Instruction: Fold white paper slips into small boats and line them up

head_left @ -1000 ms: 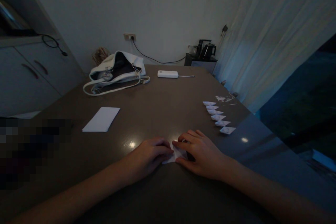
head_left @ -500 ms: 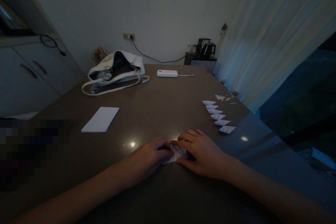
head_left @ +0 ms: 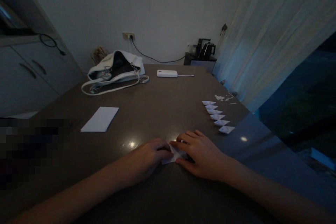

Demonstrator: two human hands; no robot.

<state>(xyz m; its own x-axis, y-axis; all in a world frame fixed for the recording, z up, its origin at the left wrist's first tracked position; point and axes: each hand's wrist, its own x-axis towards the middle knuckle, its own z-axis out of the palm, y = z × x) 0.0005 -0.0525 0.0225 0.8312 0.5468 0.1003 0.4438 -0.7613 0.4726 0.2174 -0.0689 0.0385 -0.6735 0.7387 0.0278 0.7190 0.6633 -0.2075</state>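
A small folded piece of white paper (head_left: 176, 155) lies on the table between my two hands, partly covered by fingers. My left hand (head_left: 154, 153) is closed on its left side, thumb and fingertips pressing the paper. From the right, my right hand (head_left: 198, 154) grips the same paper, its thumb at the near edge and its index finger at the far edge. Right of my hands stands a slanted row of several small folded paper boats (head_left: 221, 122). A stack of white paper sheets (head_left: 100, 119) rests to the left.
A white handbag (head_left: 118, 68) lies open at the back left of the brown table (head_left: 157, 108). Near the far edge is a white power bank (head_left: 167, 74) with a short cable. Torn paper scraps (head_left: 222, 98) lie by the right edge, beside a curtain (head_left: 244, 42).
Both hands stay on the folded paper, with only slight finger shifts along its edges. The boats, stack and bag have not moved on the table.
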